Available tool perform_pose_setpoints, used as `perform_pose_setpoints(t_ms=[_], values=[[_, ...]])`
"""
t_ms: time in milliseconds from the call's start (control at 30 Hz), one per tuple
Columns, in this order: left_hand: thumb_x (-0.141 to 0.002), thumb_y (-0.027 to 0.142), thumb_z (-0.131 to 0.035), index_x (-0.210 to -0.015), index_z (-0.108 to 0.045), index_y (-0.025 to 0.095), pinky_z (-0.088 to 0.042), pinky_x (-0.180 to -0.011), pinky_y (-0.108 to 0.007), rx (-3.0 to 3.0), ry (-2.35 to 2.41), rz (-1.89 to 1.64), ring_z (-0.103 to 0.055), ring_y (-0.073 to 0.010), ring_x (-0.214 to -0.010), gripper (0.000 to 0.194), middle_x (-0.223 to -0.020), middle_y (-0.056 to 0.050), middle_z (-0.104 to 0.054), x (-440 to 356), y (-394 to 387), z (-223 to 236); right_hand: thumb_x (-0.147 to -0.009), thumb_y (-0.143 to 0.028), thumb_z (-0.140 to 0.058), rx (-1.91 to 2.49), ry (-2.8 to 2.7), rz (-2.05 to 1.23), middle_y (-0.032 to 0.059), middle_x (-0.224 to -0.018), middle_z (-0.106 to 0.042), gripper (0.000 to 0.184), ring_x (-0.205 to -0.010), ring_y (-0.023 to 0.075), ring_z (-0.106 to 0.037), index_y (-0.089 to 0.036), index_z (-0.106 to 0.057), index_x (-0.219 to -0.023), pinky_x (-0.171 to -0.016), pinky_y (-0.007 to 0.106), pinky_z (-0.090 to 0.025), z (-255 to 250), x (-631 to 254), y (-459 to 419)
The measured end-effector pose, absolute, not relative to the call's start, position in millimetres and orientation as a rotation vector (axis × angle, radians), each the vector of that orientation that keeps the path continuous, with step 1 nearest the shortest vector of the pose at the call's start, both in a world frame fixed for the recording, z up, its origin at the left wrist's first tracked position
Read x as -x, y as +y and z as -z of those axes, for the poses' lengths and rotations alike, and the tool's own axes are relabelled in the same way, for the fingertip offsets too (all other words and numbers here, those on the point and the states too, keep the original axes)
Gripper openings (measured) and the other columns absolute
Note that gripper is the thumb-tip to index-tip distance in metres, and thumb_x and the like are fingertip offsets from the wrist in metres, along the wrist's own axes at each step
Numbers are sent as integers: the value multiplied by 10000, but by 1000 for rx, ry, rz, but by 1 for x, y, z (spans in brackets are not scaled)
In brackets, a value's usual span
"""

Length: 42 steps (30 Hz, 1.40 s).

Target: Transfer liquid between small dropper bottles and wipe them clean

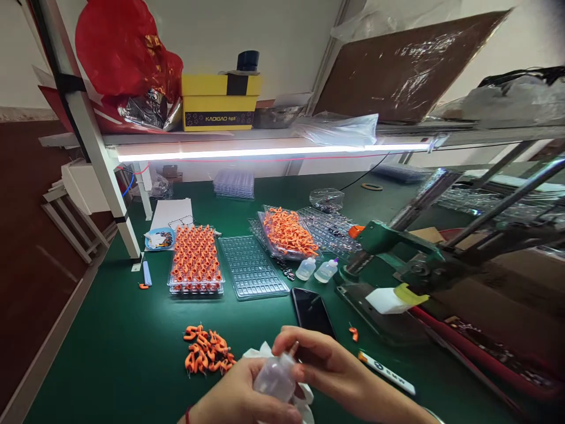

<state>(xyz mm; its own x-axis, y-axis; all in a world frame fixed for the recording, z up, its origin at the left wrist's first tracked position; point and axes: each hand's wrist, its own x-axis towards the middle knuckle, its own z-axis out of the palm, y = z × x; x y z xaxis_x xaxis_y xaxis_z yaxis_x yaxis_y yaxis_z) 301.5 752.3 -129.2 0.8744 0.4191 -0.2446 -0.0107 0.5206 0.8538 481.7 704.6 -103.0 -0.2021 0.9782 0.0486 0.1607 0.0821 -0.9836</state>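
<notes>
My left hand (pixel 241 393) is wrapped round a small translucent squeeze bottle (pixel 276 380), tilted, near the front edge of the view. At the bottle's neck, my right hand (pixel 324 359) is closed in a pinch. A thin brownish piece shows by its fingertips, too small to name. White tissue (pixel 304 396) lies behind and beneath the hands. Left of them is a loose heap of small curved orange pieces (pixel 207 351) with thin wire ends. A black phone (pixel 312 312) lies just beyond my right hand.
Further back stand a tray of upright orange pieces (pixel 196 259), a clear compartment tray (pixel 253 268), a tray heaped with orange pieces (pixel 289 232) and two small bottles (pixel 326 271). A green hand press (pixel 397 250) rises at right. A white marker-like tube (pixel 386 372) lies near my right forearm.
</notes>
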Motion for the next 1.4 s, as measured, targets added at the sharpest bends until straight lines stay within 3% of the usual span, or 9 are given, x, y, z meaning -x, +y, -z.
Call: perform_pose_setpoints(t_ms=[167, 267, 500, 600, 733, 1033, 1200, 1300, 1400], values=[[-736, 354, -671, -921, -645, 149, -445, -703, -326, -1583, 842, -623, -569, -211, -749, 277, -831, -72, -636, -307, 749, 140, -889, -635, -589, 1274, -1477, -1025, 13, -741, -558, 474, -654, 154, -504, -166, -646, -926, -573, 261, -416, 111, -470, 706], [-804, 311, -588, -956, -646, 155, -435, -824, -400, -1826, 1000, -794, -583, -271, -891, 226, -942, -119, -654, -308, 751, 144, -916, -642, -542, 1315, -1488, -951, 17, -748, -571, 480, -657, 161, -512, -171, -620, -968, -573, 266, -416, 115, -468, 710], [-467, 254, -789, -721, -635, 130, -335, -468, -215, -942, 421, -35, -455, -79, -455, 322, -576, 24, -556, -298, 759, 126, -854, -818, -399, 1136, -1848, -802, -40, -624, -396, 637, -563, 129, -359, -217, -412, -645, -533, 278, -290, 109, -476, 714], [-492, 207, -768, -707, -651, 123, -334, -468, -204, -932, 451, -41, -478, -80, -463, 259, -559, 19, -564, -299, 755, 125, -913, -781, -284, 1125, -1892, -711, -69, -569, -260, 635, -517, 121, -277, -229, -257, -600, -521, 298, -223, 113, -472, 714], [-573, 225, -696, -768, -629, 145, -341, -489, -208, -1164, 563, -181, -466, -84, -499, 221, -593, 41, -551, -302, 747, 125, -938, -759, -248, 1152, -1869, -676, -71, -557, -229, 627, -492, 112, -250, -233, -210, -600, -499, 292, -213, 120, -468, 717], [-786, 214, -577, -908, -612, 145, -431, -764, -370, -1928, 962, -493, -627, -281, -864, 144, -945, -141, -700, -313, 749, 139, -953, -696, -330, 1283, -1742, -727, -74, -573, -235, 596, -520, 106, -239, -233, -218, -594, -477, 263, -203, 130, -472, 730], [-785, 276, -663, -863, -616, 154, -424, -678, -309, -1748, 900, -621, -590, -216, -770, 153, -852, -58, -653, -313, 762, 133, -889, -703, -512, 1315, -1671, -882, -29, -725, -462, 512, -626, 136, -419, -193, -528, -851, -559, 259, -371, 121, -475, 732], [-694, 207, -748, -947, -630, 140, -453, -772, -332, -1691, 872, -684, -587, -225, -866, 287, -926, -48, -623, -312, 769, 127, -852, -724, -554, 1267, -1678, -1001, 40, -901, -562, 591, -743, 169, -522, -171, -593, -1057, -671, 293, -461, 110, -475, 734], [-626, 148, -774, -1202, -561, 149, -498, -811, -335, -1570, 824, -670, -561, -254, -1049, 614, -1197, -106, -562, -306, 770, 131, -845, -746, -538, 1263, -1651, -1089, 21, -833, -559, 605, -715, 161, -537, -171, -583, -1025, -639, 278, -465, 99, -480, 743]])
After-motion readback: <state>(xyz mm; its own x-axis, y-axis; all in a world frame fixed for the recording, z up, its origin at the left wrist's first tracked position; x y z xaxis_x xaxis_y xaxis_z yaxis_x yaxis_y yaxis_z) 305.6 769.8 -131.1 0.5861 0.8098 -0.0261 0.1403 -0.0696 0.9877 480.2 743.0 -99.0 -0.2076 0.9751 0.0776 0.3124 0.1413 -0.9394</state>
